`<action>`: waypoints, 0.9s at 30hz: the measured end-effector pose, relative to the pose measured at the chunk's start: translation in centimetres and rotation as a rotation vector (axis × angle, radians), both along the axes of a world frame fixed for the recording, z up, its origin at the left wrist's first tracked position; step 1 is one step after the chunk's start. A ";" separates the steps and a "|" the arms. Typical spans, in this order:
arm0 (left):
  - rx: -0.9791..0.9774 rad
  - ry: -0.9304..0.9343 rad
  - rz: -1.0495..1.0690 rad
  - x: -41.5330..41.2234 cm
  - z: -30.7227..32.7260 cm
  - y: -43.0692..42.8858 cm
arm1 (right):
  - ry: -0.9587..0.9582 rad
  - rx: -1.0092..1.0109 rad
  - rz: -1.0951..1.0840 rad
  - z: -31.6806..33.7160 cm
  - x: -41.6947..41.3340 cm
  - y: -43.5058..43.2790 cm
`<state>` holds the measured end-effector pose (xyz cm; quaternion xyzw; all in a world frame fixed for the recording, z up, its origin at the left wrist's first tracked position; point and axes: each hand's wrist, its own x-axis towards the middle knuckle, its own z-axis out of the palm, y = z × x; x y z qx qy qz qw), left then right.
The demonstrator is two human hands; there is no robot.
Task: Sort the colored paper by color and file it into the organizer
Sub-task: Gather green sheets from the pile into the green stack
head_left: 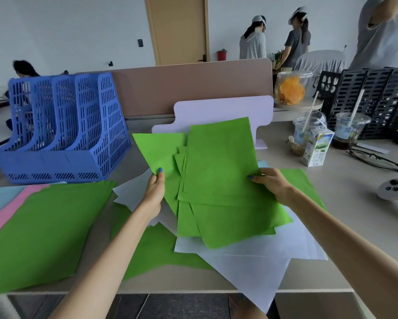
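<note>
Pinching from either side, the left hand [155, 192] and the right hand [271, 183] hold the green bundle [216, 169] tilted up above the desk [345, 187]. Each thumb lies on the near face; the other fingers are behind the paper and hidden, so how far they curl cannot be told. The left hand holds the corner of a sheet that fans out to the left, and the right hand holds the bundle's right edge. The sheets are skewed, with corners sticking out at several angles. The step in hand looks like gathering the greens, and it would go best if the person loosens the pinch a little and taps the lower edges on the desk until they line up. Squeezing harder would crease the thin paper. More green paper lies flat: a large green sheet [43, 226] at the left, over a pink sheet [9, 212], and others partly under the white sheets [239, 256] below the hands. These probably belong in the bundle first. The blue organizer [62, 127] stands at the far left, well apart from the bundle, and nothing shows in its slots.
</note>
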<state>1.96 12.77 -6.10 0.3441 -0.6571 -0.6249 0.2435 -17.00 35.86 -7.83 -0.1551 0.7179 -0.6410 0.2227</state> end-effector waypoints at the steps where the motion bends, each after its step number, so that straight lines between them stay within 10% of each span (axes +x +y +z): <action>1: 0.008 -0.034 -0.062 0.3 0.0 -0.1 | -0.016 -0.010 -0.006 -0.1 -0.1 0.1; 24: -0.084 0.003 -0.062 0.9 -1.6 0.3 | 0.137 0.149 -0.019 1.4 4.4 -3.8; 27: -0.094 0.065 -0.056 1.8 -1.0 -0.2 | -0.085 0.053 0.016 1.5 4.3 -4.0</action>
